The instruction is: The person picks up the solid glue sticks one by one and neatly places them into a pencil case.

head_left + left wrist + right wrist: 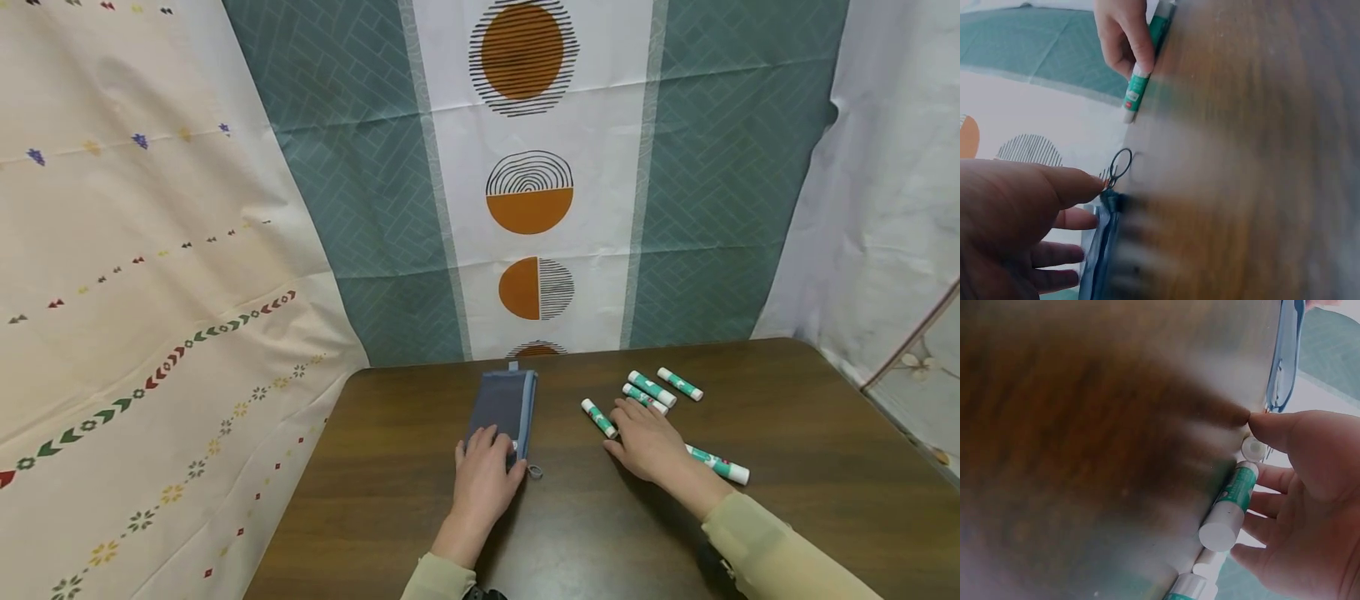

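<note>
A dark blue-grey zip pouch (498, 402) lies on the table with its zipper edge to the right. My left hand (483, 477) rests on its near end, fingers extended over the fabric. The thumb is beside the zipper's ring pull (1121, 164) in the left wrist view. My right hand (647, 443) is low over the table among several green-and-white glue sticks. Its thumb and index fingertip lie on either side of the near end of the leftmost glue stick (598, 417). Another glue stick (1230, 509) lies beside the fingers in the right wrist view.
Beyond the right hand lie more glue sticks, including a thick one (652, 388) and one at the far right (680, 384). Another glue stick (720, 464) lies by the right wrist. A patterned curtain (525, 208) hangs behind the brown table (390, 483).
</note>
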Demonstrator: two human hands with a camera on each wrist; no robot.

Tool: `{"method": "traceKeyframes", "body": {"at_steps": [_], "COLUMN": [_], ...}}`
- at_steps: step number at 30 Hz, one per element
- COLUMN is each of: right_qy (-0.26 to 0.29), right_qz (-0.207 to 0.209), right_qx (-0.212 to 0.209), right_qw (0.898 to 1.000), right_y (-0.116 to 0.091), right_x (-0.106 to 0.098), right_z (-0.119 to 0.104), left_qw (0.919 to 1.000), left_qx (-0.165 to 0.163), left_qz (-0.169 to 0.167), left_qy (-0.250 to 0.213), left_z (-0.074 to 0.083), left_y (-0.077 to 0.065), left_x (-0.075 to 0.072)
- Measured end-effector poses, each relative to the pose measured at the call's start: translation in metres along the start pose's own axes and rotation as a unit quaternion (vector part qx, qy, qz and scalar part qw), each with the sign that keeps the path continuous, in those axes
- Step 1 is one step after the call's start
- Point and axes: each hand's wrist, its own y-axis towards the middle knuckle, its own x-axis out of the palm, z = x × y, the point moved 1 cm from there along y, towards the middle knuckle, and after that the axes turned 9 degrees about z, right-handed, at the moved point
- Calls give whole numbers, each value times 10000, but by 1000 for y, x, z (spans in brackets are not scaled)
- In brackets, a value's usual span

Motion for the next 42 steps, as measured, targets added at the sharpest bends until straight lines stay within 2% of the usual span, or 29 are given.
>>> {"method": "traceKeyframes", "body": {"at_steps": [4,16,26,32,42], "right_qy": [3,-67,-46,-56,27], "right_qz": [45,67,257,429,709], "right_qx": [32,21,-39,-121,-255], "right_qw": [10000,10000,9997,9990,9972], "right_y": [2,5,5,5,5], "right_x": [-3,0,3,2,1], "right_z": [0,-1,0,-1,-3], "left_qw": [9998,9988,9992,9985,9983], "left_qx": [97,-217,-355,-489,-524], "left_qz": [-11,-395,-164,-202,-243], "left_qy": [149,192,-26,-115,36], "left_z": [-2,-2,-7,-6,-3], "left_y": [-1,-2,-3,-4,-6], "left_x": [-3,2,2,2,2]}}
